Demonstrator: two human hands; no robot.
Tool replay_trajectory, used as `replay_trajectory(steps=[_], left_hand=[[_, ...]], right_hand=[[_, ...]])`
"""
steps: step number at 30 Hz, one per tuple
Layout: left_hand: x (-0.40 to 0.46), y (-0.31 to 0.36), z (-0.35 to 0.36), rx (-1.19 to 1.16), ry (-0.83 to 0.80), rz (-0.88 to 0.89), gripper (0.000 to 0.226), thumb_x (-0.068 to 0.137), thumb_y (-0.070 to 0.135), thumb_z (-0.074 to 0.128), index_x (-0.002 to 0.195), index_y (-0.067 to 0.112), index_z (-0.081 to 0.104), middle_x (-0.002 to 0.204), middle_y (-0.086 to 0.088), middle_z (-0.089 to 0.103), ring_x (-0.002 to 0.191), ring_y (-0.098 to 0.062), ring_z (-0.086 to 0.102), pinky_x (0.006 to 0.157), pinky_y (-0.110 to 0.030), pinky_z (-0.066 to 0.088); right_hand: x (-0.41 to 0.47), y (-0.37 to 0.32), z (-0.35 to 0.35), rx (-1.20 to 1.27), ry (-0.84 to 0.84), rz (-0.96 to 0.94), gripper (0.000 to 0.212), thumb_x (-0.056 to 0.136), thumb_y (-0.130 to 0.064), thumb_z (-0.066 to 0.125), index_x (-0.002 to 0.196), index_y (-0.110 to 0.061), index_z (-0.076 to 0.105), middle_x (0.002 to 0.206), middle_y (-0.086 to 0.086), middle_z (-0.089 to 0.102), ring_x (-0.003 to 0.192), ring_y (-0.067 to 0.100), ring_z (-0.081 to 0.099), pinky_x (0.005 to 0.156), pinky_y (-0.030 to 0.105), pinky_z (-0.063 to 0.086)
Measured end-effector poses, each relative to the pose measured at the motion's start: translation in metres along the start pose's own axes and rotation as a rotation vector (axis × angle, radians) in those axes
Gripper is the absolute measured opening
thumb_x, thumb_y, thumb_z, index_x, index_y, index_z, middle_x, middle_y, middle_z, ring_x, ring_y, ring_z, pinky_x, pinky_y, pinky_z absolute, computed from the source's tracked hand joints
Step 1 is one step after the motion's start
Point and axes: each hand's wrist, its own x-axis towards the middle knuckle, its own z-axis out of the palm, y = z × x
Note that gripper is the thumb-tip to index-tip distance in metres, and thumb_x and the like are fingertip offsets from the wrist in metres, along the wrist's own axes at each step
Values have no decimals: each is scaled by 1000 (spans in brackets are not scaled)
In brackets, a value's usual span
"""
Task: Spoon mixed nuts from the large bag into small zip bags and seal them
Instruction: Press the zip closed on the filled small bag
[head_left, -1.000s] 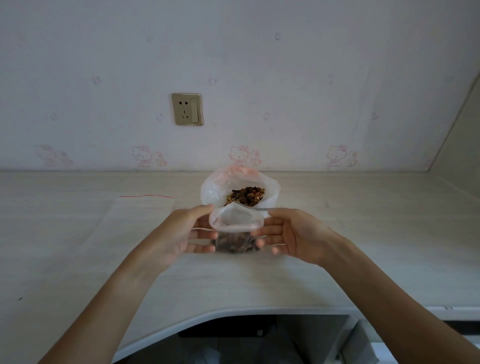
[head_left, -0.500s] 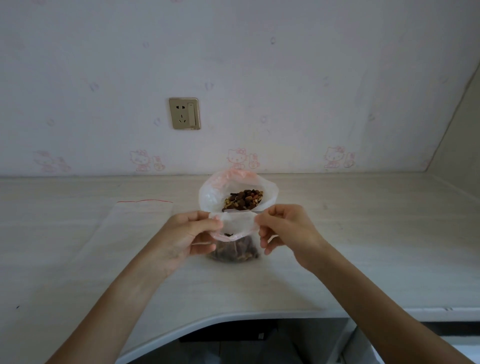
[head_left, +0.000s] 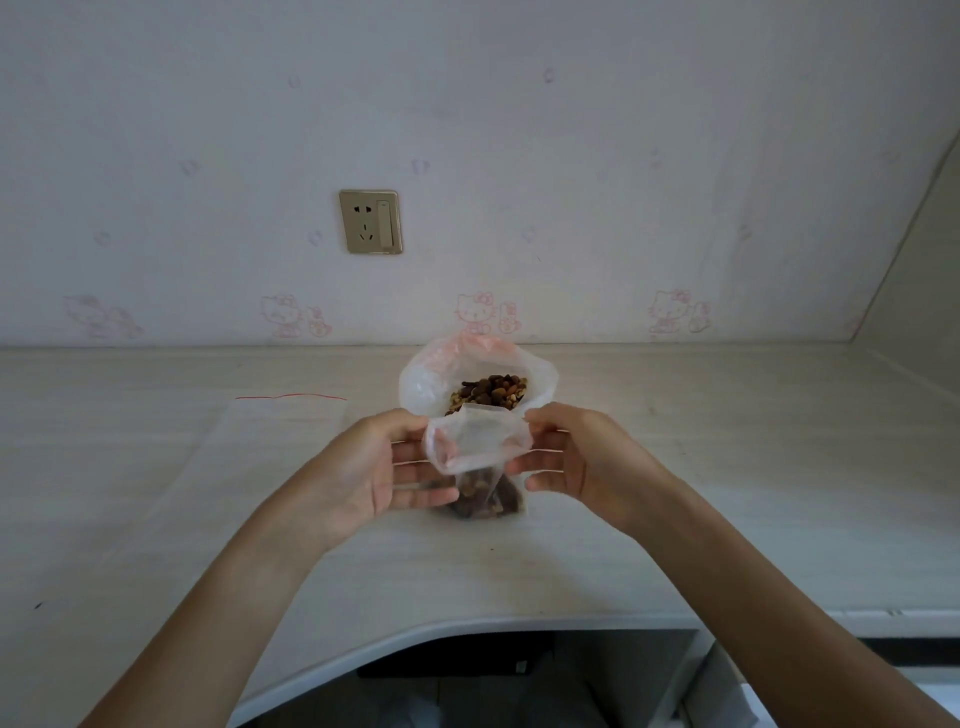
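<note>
A person stands at a pale counter (head_left: 675, 493), holding a small zip bag (head_left: 480, 457) of nuts upright near its curved front edge. The left hand (head_left: 374, 467) and right hand (head_left: 576, 457) each pinch one side of the bag's gaping mouth, fingers clamped on the plastic. Just behind stands the large bag (head_left: 431, 379), open. An empty flat zip bag (head_left: 249, 467) lies to the left; bare counter stretches right.
</note>
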Motion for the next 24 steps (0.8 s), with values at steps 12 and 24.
replay_trajectory(steps=[12, 24], left_hand=[[5, -17, -3, -280, -150, 61, 18, 84, 13, 77, 101, 8, 83, 91, -6, 74, 74, -12, 72, 62, -25, 62], [5, 10, 17, 579, 466, 475, 15, 87, -1, 65, 79, 11, 68, 67, -4, 70, 58, -17, 71, 51, -31, 56]], right_hand=[[9, 15, -3, 129, -41, -98, 18, 81, -5, 80, 96, 6, 76, 87, 15, 73, 75, 20, 71, 71, 25, 61], [1, 1, 26, -930, 424, -737, 24, 85, 11, 49, 87, -13, 52, 59, -2, 46, 50, 15, 47, 46, 32, 45]])
